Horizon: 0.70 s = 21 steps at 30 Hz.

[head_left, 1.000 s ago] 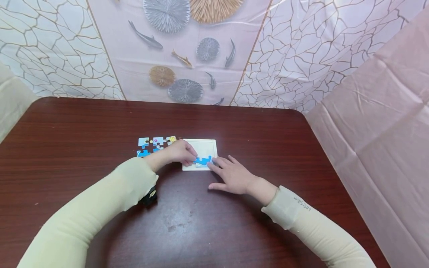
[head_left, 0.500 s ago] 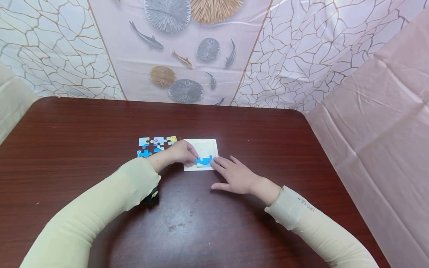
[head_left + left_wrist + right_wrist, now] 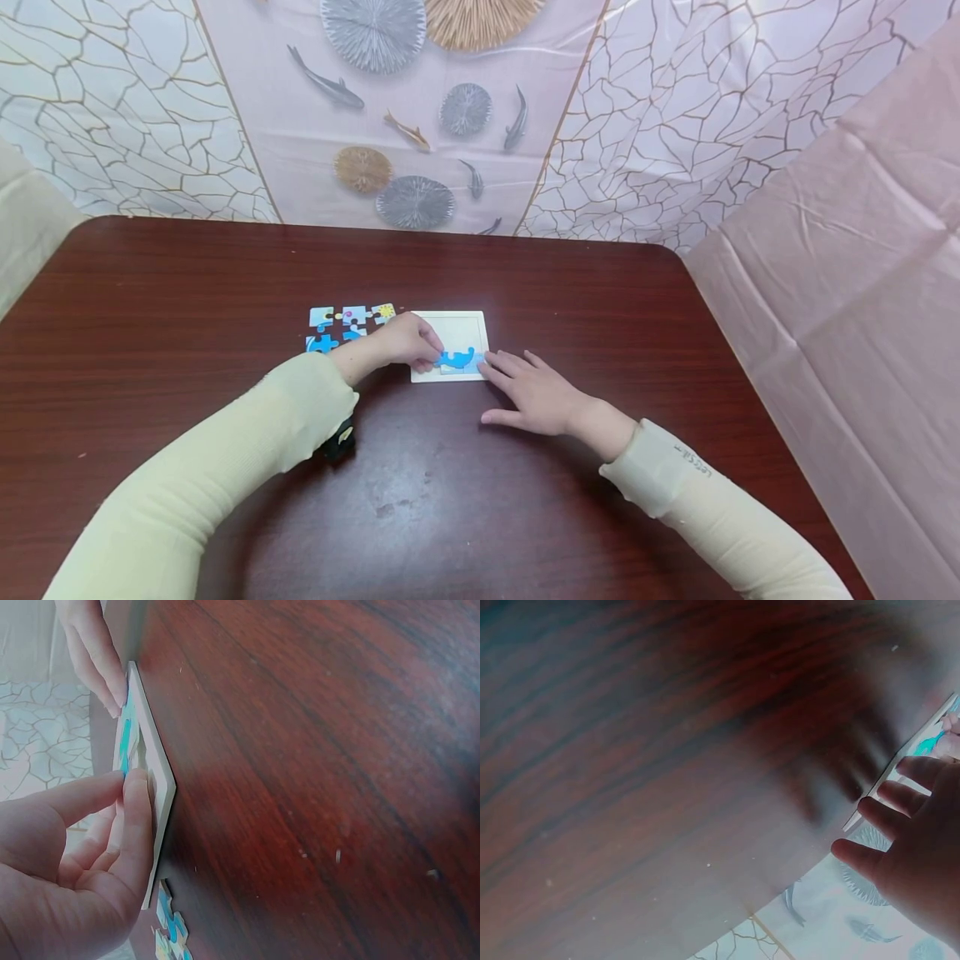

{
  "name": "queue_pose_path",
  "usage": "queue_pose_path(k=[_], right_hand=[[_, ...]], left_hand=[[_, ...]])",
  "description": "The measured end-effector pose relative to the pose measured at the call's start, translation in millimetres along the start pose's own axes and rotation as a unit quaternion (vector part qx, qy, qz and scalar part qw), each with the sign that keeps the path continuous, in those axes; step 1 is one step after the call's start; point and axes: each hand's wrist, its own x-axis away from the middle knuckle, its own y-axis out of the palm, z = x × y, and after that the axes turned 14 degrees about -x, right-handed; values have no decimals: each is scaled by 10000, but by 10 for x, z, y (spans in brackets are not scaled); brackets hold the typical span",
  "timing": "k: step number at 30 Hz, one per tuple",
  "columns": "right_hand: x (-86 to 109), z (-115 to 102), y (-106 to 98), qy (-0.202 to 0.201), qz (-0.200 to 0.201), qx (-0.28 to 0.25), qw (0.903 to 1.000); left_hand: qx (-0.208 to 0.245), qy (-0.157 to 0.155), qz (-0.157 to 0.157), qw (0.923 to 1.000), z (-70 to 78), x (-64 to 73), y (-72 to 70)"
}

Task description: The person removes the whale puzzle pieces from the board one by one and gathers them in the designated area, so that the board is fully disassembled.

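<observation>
A white puzzle tray lies on the table, with joined blue puzzle pieces along its near side. My left hand is over the tray's left part. In the left wrist view, the thumb and forefinger of that hand pinch the edge of a blue puzzle piece; its outline is partly covered. At the tray's right edge is my right hand, fingers extended and their tips touching the tray or a piece there. The right wrist view shows this hand with its fingers spread.
Several loose puzzle pieces lie left of the tray, partly behind my left hand. The dark wooden table stretches around them. A patterned cloth hangs behind its far edge. Something black shows under the left cuff.
My right hand has slid slightly to the right, uncovering more of the pieces at the tray's right side. The left hand has stayed nearly in place, still pinching.
</observation>
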Motion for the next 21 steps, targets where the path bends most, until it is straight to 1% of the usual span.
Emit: queue_pose_path(k=[6,12,21], right_hand=[[-4,-3,-8,2,-9,29,10000],[-7,-1,0,18,-9,17,10000],[-5,2,13,57,26,12,10000]], left_hand=[[165,0,14,9999,-30,-15,-3],[519,67,-29,9986,-90,-31,-18],[710,120,-43,9974,-143,60,-113]])
